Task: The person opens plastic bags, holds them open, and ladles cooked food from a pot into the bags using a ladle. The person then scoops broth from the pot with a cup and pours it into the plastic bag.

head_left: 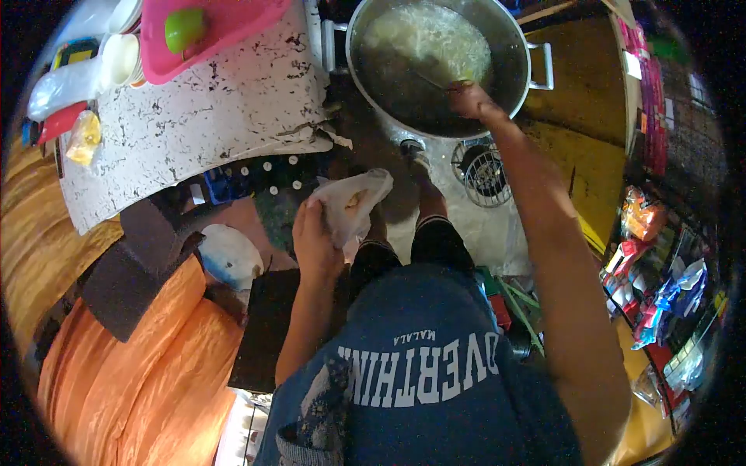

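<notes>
A large metal pot [509, 46] with two side handles stands ahead of me, holding cloudy, steaming liquid. Over its near right side, my right hand [469, 99] is closed around a thin-handled utensil [427, 80]. The utensil's far end disappears into the liquid, so I cannot tell its kind. Lower and to the left, my left hand [312, 231] grips a translucent plastic bag [364, 193] by its left side. Something small and pale yellow shows inside the bag. The bag is apart from the pot.
On the left, a worn white tabletop [217, 116] bears a pink tray [233, 35] with a green round object [184, 29]. A round wire fan guard [487, 175] sits below the pot. Packaged goods [668, 303] hang along the right. Orange sheeting [148, 373] fills the lower left.
</notes>
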`<state>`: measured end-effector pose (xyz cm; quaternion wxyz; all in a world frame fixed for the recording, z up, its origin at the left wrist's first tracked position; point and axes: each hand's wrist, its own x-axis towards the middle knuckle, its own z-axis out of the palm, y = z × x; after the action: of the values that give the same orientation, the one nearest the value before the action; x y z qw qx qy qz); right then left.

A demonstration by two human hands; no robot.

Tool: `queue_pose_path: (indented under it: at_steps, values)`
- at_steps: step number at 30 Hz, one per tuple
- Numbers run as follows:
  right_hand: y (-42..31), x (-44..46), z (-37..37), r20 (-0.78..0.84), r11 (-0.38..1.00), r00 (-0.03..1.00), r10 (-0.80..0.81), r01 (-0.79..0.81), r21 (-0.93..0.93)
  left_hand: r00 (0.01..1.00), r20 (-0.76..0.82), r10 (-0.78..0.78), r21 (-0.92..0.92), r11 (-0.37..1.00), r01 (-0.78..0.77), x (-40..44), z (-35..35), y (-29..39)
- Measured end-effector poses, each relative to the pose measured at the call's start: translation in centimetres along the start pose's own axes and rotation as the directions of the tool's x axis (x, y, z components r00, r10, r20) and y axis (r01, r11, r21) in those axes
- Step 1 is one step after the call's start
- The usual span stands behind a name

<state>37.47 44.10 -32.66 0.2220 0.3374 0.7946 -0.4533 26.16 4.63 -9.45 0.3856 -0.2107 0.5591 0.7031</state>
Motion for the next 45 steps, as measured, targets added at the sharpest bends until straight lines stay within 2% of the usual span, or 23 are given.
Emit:
queue_pose_path:
  at_steps: [1, 3, 7, 9, 13, 16, 18, 19, 20, 22, 25, 27, 31, 33, 34, 35, 36, 37, 38, 39, 40, 42, 45]
  values:
    - [-0.1, 0.4, 0.3, 0.034, 0.99, 0.999, 0.0, -0.005, 0.142, 1.0, 0.001, 0.004, -0.002, 1.0, -0.004, 0.3, -0.3, -0.1]
    - [-0.5, 1.0, 1.7, -0.209, 0.933, 0.974, 0.089, -0.155, -0.326, 0.999, 0.006, -0.036, -0.089, 0.995, 0.036, 0.6, -1.5, -0.5]
    - [-2.5, -0.8, -0.9, -0.148, 0.958, 0.988, 0.044, -0.083, -0.273, 1.0, -0.02, -0.022, -0.058, 0.998, 0.021, 0.5, -1.8, 0.0]
    - [-1.2, -0.6, -1.8, -0.11, 0.994, 0.989, -0.096, 0.089, -0.068, 0.999, -0.024, -0.035, -0.085, 0.996, 0.033, 0.6, -1.6, 0.1]
    - [-0.9, -1.1, -2.5, -0.109, 0.973, 0.981, -0.163, 0.178, 0.148, 0.999, -0.017, -0.028, -0.09, 0.996, 0.026, 1.0, -2.0, -0.5]
    - [-3.0, -2.2, -3.8, -0.033, 0.971, 0.999, -0.029, 0.035, 0.236, 0.999, 0.001, -0.032, -0.079, 0.996, 0.032, 0.9, -1.3, -0.4]
    - [-4.1, -3.0, -4.1, 0.025, 0.941, 0.983, 0.179, -0.179, 0.288, 0.999, 0.012, -0.036, -0.035, 0.999, 0.036, 0.7, -0.5, 0.1]
    - [-4.2, -3.1, -3.9, 0.026, 0.94, 0.983, 0.179, -0.179, 0.29, 0.999, 0.011, -0.036, -0.033, 0.999, 0.036, 0.6, -0.2, 0.2]
    - [-4.3, -3.2, -3.7, 0.079, 0.818, 0.967, 0.244, -0.249, 0.518, 0.999, -0.005, -0.036, -0.038, 0.999, 0.036, 0.5, 0.2, 0.3]
    - [-3.3, -3.0, -3.3, 0.144, 0.64, 0.947, 0.288, -0.302, 0.707, 0.999, -0.019, -0.032, -0.044, 0.999, 0.031, 0.6, 0.7, 0.4]
    - [-1.7, -4.4, -3.1, 0.04, 0.768, 0.997, 0.061, -0.072, 0.637, 1.0, -0.006, -0.009, -0.042, 0.999, 0.008, 0.4, 1.4, 0.5]
    - [-1.4, -5.3, -4.3, 0.015, 0.902, 0.994, 0.108, -0.104, 0.418, 1.0, 0.011, -0.016, -0.091, 0.996, 0.017, 0.5, 2.2, 0.7]
    - [-1.2, -7.8, -5.8, 0.004, 0.919, 0.997, 0.079, -0.074, 0.388, 0.998, 0.054, -0.03, -0.085, 0.996, 0.034, 0.4, 3.3, 1.0]
    - [2.1, -7.1, -5.7, -0.058, 0.932, 0.998, -0.037, 0.055, 0.357, 0.998, 0.017, -0.06, -0.034, 0.998, 0.061, 0.9, 3.9, 1.0]
    - [0.9, -8.7, -6.9, -0.057, 0.978, 0.992, -0.108, 0.116, 0.171, 0.998, 0.004, -0.069, -0.013, 0.997, 0.069, 1.1, 3.5, 0.5]
    - [0.6, -9.3, -8.1, 0.045, 0.992, 0.994, -0.095, 0.099, -0.084, 0.998, 0.006, -0.059, -0.001, 0.998, 0.059, 1.4, 3.3, 0.1]
    - [1.6, -10.1, -8.2, -0.013, 0.968, 0.99, -0.139, 0.139, 0.21, 0.999, 0.027, -0.032, 0.01, 0.999, 0.032, 1.4, 4.2, 0.6]
    - [0.0, -12.1, -9.0, -0.081, 0.949, 0.987, -0.141, 0.159, 0.274, 0.999, 0.041, -0.012, 0.024, 1.0, 0.011, 1.3, 5.1, 1.3]
    - [-0.4, -13.4, -10.2, -0.018, 0.944, 0.998, 0.053, -0.044, 0.327, 0.997, 0.07, 0.028, 0.004, 1.0, -0.028, 1.1, 6.7, 2.5]
    - [-2.5, -15.4, -11.8, 0.049, 0.884, 0.982, 0.185, -0.188, 0.427, 0.998, 0.057, -0.033, -0.057, 0.998, 0.036, 0.2, 8.2, 3.6]
    - [-2.1, -16.5, -13.2, 0.075, 0.9, 0.986, 0.148, -0.166, 0.404, 0.994, 0.046, -0.103, -0.116, 0.987, 0.108, -0.3, 9.3, 4.3]
    - [-4.5, -19.8, -16.7, 0.103, 0.868, 0.964, 0.246, -0.266, 0.419, 0.99, 0.112, -0.081, -0.116, 0.989, 0.094, 0.0, 10.4, 5.0]
    - [-5.4, -23.1, -20.8, 0.061, 0.893, 0.968, 0.244, -0.249, 0.375, 0.988, 0.153, -0.018, -0.115, 0.993, 0.036, 0.3, 13.1, 6.2]
